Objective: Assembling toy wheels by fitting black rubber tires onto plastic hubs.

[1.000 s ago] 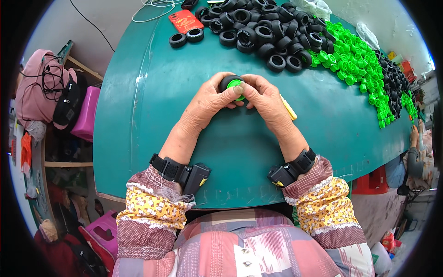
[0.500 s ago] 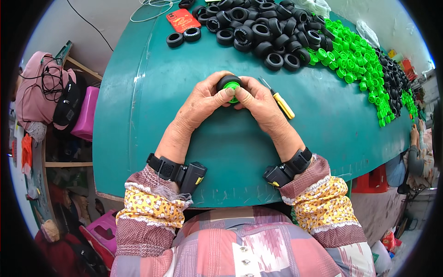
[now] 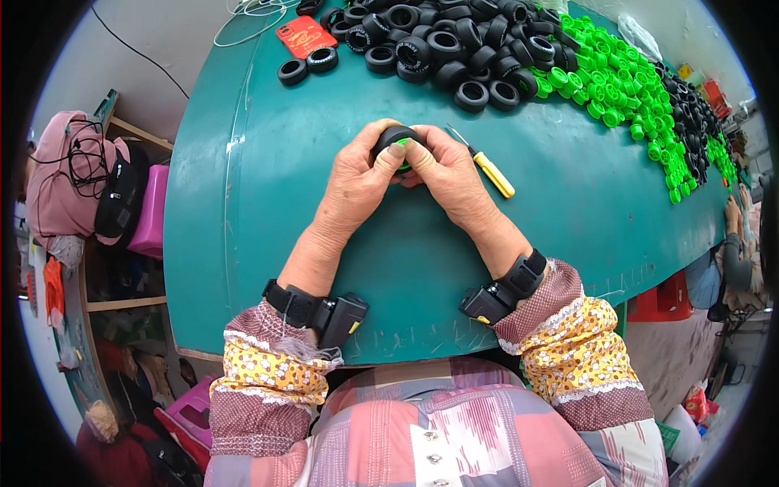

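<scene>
A small black toy tyre (image 3: 394,135) is held between my two hands above the green table, with a bright green plastic wheel hub (image 3: 403,169) in its opening. My left hand (image 3: 355,177) closes round the tyre's left side, its thumb pressing on the hub. From the other side my right hand (image 3: 451,177) grips the same tyre, its thumb also on the hub. The thumbs cover most of the hub, so I cannot tell how fully it is seated. Just right of my right hand lies a screwdriver (image 3: 493,174) with a yellow handle.
A heap of black tyres (image 3: 445,47) lies at the back, beside a long pile of green hubs (image 3: 621,81) and more black pieces (image 3: 690,105). Two tyres (image 3: 307,66) sit apart near a red phone case (image 3: 305,37). Another person's hand (image 3: 733,214) shows at the far right.
Less of the green hub shows now, and the tyre has turned between my fingers. My thumbs have come closer together. The whole view has shifted slightly.
</scene>
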Available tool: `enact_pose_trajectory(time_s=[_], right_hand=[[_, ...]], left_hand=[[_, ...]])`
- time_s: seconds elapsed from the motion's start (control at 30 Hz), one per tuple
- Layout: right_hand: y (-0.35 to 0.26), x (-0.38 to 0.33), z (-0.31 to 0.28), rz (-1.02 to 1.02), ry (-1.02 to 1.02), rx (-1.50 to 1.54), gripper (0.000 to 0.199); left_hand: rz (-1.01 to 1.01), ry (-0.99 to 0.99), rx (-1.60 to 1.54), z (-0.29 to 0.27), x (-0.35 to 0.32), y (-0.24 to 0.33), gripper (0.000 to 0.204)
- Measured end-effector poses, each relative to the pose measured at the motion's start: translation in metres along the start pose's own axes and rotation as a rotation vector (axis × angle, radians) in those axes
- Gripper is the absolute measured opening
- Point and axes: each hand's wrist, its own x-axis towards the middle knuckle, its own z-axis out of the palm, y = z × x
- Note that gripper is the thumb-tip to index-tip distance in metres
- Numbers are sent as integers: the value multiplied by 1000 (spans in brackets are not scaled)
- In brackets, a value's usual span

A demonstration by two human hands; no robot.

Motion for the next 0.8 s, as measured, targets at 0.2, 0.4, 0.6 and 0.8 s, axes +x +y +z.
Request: enact_pose_trajectory(time_s=[0.2, 0.4, 0.6, 0.8], right_hand=[[-1, 2, -4, 101, -41, 66, 32], [-1, 1, 0, -24, 9, -99, 33], [-6, 1, -6, 64, -5, 16, 43], [-4, 3, -8, 226, -31, 185, 41]], left_hand=[[-86, 52, -196, 0, 3, -5, 31], [-115, -21, 25, -14, 5, 4, 32], [200, 79, 322, -10, 4, 2, 26], [482, 45, 802, -7, 1, -1, 32]])
